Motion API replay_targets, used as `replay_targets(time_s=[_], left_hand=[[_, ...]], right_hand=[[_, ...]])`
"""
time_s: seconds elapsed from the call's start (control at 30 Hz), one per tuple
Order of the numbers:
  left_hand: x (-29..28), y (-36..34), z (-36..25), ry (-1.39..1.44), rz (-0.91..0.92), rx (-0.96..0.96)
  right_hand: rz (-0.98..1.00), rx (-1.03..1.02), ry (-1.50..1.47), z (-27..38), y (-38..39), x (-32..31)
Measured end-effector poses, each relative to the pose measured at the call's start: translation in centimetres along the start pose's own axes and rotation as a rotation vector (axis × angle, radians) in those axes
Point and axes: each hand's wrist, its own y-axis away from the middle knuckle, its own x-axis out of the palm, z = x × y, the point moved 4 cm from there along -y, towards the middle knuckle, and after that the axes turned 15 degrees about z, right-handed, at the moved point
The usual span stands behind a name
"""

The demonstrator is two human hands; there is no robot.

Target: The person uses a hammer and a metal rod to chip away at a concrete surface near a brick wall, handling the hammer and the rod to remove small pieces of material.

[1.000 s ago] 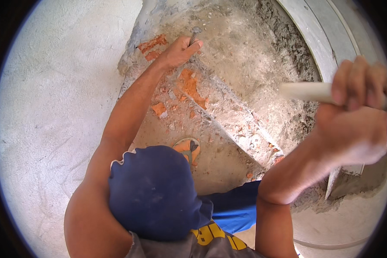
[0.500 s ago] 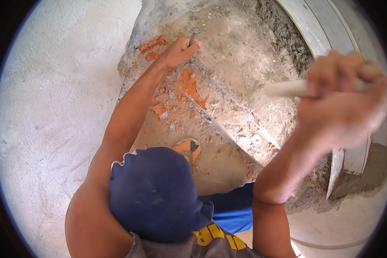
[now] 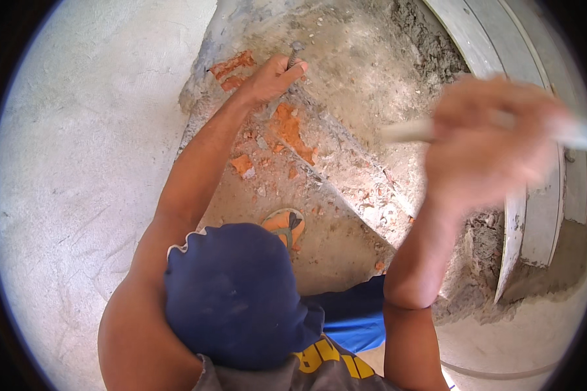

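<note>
My left hand [image 3: 274, 79] is closed round a ribbed steel chisel [image 3: 296, 52], whose flattened head sticks up above the fist. The chisel's lower end is hidden by the hand, over broken masonry rubble [image 3: 261, 146]. Raised at the right, my right hand [image 3: 489, 143] is blurred by motion and wrapped round a pale handle [image 3: 406, 132], which looks like a hammer's. Its free end points left; the hammer's head cannot be made out near the picture's dark rim. Orange brick pieces [image 3: 292, 130] lie just below my left hand, and more red brick [image 3: 231, 64] shows left of it.
A rough plastered wall surface [image 3: 78, 163] fills the left side. Curved grey boards [image 3: 489, 52] run down the right, with crumbly mortar [image 3: 430, 52] beside them. A straight narrow edge [image 3: 346, 202] crosses the rubble diagonally. An orange sandal [image 3: 287, 221] shows beside a blue cap [image 3: 241, 293].
My right hand has swung left with the hammer, and the handle's free end has shifted left too. My left hand and the chisel stay in place.
</note>
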Motion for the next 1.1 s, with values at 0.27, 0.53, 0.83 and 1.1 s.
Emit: replay_targets(time_s=[0.27, 0.53, 0.83, 1.1], left_hand=[[-0.6, 0.8, 1.9, -0.027, 0.0, -0.065], [0.1, -0.1, 1.8, -0.035, -0.002, -0.052], [-1.8, 4.7, 4.8, 0.509, -0.285, 0.353], [-1.9, 8.1, 1.2, 0.447, -0.395, 0.04]], right_hand=[[0.463, 0.561, 0.275, -2.5, 0.7, 3.0], [0.387, 0.266, 0.097, -6.4, 3.0, 3.3], [0.374, 0.709, 0.107, -7.3, 10.0, 0.5], [0.2, 0.927, -0.229, -7.2, 20.3, -1.1]])
